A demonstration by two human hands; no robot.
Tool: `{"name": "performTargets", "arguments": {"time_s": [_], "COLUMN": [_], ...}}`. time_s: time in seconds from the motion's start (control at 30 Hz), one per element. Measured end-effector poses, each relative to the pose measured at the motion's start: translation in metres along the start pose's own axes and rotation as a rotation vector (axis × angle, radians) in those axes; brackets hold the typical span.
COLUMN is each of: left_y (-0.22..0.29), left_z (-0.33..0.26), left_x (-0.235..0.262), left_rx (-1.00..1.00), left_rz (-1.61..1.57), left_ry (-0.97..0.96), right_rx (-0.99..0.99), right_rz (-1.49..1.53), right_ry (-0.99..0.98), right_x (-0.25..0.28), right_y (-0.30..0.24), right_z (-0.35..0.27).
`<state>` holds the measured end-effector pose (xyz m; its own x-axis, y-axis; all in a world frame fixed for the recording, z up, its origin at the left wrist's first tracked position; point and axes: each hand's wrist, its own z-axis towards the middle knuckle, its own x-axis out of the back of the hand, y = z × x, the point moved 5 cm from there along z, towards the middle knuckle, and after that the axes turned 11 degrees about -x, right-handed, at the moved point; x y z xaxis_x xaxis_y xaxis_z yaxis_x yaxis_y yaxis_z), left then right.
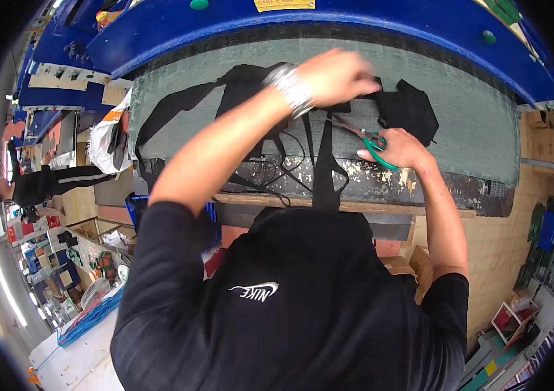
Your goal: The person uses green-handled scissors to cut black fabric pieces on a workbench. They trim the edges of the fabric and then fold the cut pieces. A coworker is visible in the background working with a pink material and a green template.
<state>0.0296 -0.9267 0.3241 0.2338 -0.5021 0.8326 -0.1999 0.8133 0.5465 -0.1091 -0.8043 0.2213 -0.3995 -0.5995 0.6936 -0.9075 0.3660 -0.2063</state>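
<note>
My right hand (405,149) grips green-handled scissors (376,151), their blades pointing left over the work surface. My left hand (339,78), with a silvery band on the wrist, hovers above black fabric; its fingers are smeared by motion, so I cannot tell whether they hold anything. Beyond the scissors, to the right, lies a dark folded fabric piece (410,112). Left of my hands a larger black fabric piece (241,91) spreads out, partly hidden by my left forearm. Thin black straps (326,163) hang over the near edge.
A grey-green mat (479,130) covers the table, whose worn dark front edge (381,186) shows chipped paint. A blue machine frame (368,32) runs along the far side. A white sack (104,140) hangs at the left, near another person (42,182). Cardboard boxes (544,137) stand right.
</note>
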Motion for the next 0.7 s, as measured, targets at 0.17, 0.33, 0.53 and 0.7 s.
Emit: {"name": "performTargets", "arguments": {"time_s": [0.17,0.33,0.53,0.7], "left_y": [-0.056,-0.061,-0.022,-0.012], "left_z": [-0.140,-0.141,-0.191,-0.205], "left_x": [-0.116,-0.158,-0.168,-0.179], "left_rx": [0.754,0.745,0.662,0.870], "left_rz": [0.017,0.080,-0.282,-0.502], "left_ry": [-0.046,0.371,0.472,0.646], "right_rx": [0.120,0.164,0.190,0.247], "right_rz": [0.128,0.224,0.091,0.117], "right_ry": [-0.022,-0.255,-0.494,-0.471], "right_x": [-0.010,0.000,0.007,0.004], "right_y": [-0.019,-0.033,-0.026,-0.050], "right_z": [0.040,0.068,0.065,0.072]}}
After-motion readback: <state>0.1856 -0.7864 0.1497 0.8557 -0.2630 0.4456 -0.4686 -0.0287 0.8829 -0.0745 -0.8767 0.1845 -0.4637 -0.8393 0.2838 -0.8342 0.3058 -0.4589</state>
